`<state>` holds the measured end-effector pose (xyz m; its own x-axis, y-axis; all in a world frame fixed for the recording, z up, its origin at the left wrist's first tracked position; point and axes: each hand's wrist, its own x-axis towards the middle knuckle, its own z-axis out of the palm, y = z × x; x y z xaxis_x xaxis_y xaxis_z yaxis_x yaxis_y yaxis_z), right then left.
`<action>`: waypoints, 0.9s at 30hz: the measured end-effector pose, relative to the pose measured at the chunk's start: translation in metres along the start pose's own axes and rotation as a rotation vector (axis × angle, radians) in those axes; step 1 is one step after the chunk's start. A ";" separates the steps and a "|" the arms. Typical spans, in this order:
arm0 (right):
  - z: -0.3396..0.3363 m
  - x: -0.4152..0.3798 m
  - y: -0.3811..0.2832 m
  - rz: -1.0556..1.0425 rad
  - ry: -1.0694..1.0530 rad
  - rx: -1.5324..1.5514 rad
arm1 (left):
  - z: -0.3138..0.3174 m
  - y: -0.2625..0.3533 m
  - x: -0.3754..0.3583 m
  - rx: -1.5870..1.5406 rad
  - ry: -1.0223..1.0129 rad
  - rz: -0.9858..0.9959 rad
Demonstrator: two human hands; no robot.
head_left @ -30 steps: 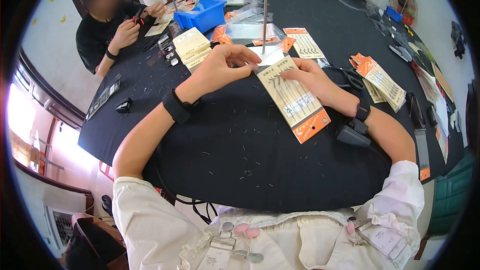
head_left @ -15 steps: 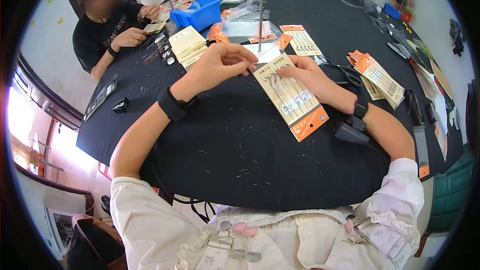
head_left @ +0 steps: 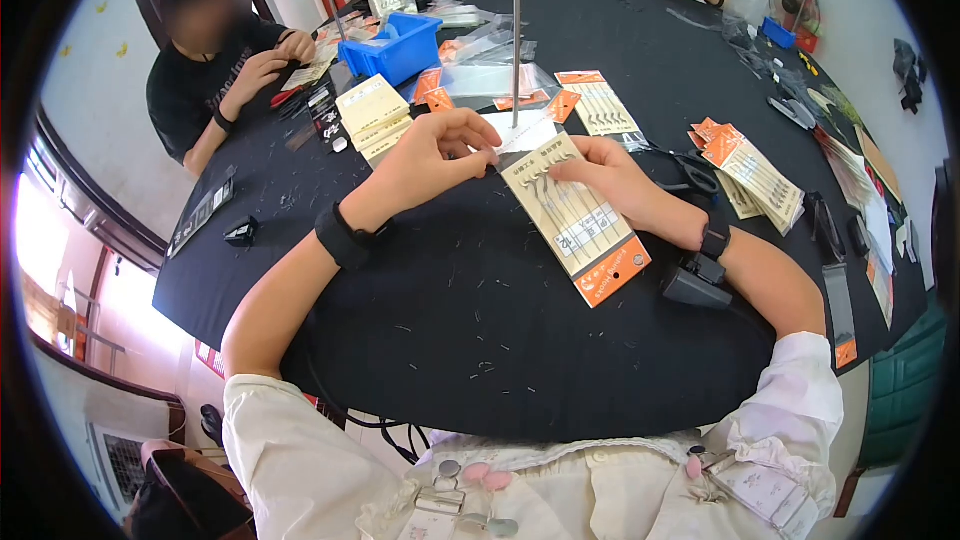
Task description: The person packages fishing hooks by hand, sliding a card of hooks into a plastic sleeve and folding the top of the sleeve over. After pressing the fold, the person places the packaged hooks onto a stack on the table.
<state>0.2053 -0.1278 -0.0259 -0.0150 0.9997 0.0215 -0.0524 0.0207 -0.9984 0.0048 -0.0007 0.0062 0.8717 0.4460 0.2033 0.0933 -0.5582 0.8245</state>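
A cream card of fishing hooks with an orange end [head_left: 578, 220] is held tilted over the black table [head_left: 430, 340]. My right hand [head_left: 620, 180] grips its right side, thumb on the front near the hooks. Just left of the card's top corner is my left hand [head_left: 440, 152], its thumb and fingertips pinched together; what they hold, if anything, is too small to make out. Behind the card lie a white sheet [head_left: 515, 135] and another orange-topped hook card [head_left: 602, 105].
A metal pole [head_left: 516, 40] rises behind my hands. A blue bin [head_left: 395, 48] and stacked cream cards [head_left: 372, 112] stand left of it. Black scissors [head_left: 690, 175] and piled hook cards [head_left: 755, 175] lie right. A co-worker [head_left: 215, 60] sits at the left; others sit across.
The held card's orange end has shifted slightly down and left. My left hand stays near its top corner, still pinched. The co-worker's hands at the left have moved.
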 end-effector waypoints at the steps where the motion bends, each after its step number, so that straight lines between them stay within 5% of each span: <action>1: 0.001 0.000 0.000 -0.012 -0.007 0.008 | 0.000 0.000 0.000 -0.003 -0.002 0.014; 27: -0.001 0.001 0.003 -0.003 -0.068 0.006 | 0.001 -0.011 0.003 0.026 0.100 0.073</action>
<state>0.2059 -0.1268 -0.0287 -0.0823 0.9962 0.0286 -0.0589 0.0238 -0.9980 0.0064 0.0061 -0.0028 0.8241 0.4708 0.3149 0.0455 -0.6092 0.7917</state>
